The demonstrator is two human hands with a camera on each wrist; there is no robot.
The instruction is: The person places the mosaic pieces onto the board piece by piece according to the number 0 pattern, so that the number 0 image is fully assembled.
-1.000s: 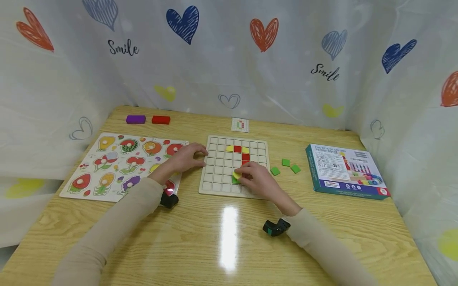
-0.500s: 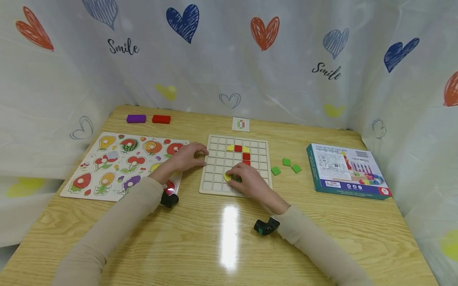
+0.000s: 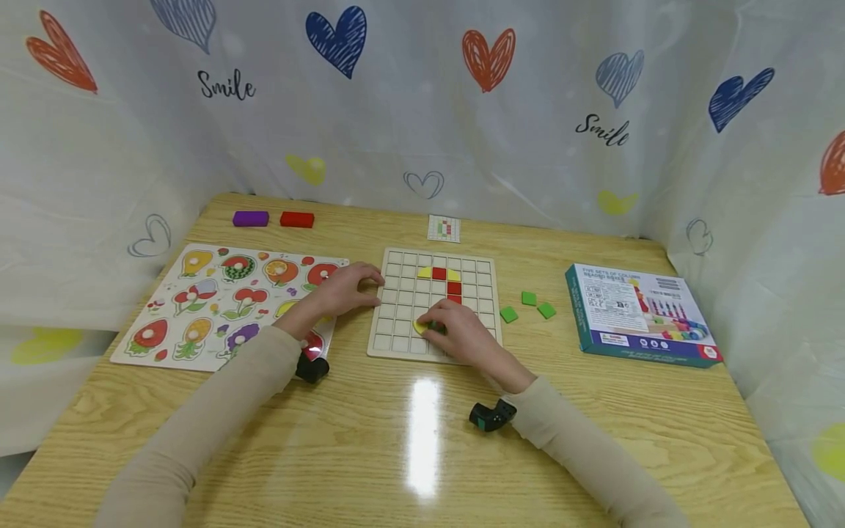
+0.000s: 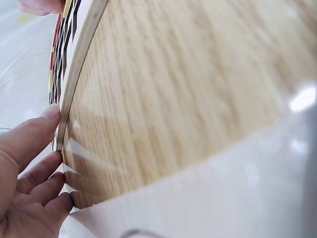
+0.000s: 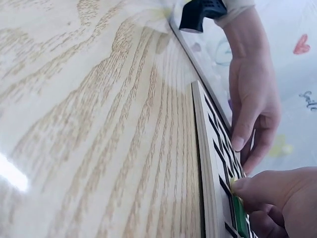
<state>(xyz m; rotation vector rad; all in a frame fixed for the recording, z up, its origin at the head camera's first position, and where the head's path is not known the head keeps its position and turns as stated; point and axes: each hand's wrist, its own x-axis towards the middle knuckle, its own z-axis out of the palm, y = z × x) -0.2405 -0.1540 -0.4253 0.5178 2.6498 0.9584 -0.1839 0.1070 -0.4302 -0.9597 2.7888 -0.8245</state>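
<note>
A square wooden grid board lies flat on the table. My left hand touches its left edge; in the left wrist view the thumb and lightly bent fingers rest against that edge. Over the board's lower middle, my right hand pinches a small yellow tile between thumb and fingers, at a grid cell. Beside it sits a green tile, largely covered by the hand in the head view. Red tiles and yellow corner tiles lie in the upper cells.
Several loose items surround the board: green tiles to its right, a pattern card behind, a fruit puzzle board at left. A boxed toy lies far right. Purple and red blocks stand at the back.
My right hand has moved slightly left and down with the yellow tile, from above the green tile to the cell left of it. The left hand has stayed at the board's edge.
</note>
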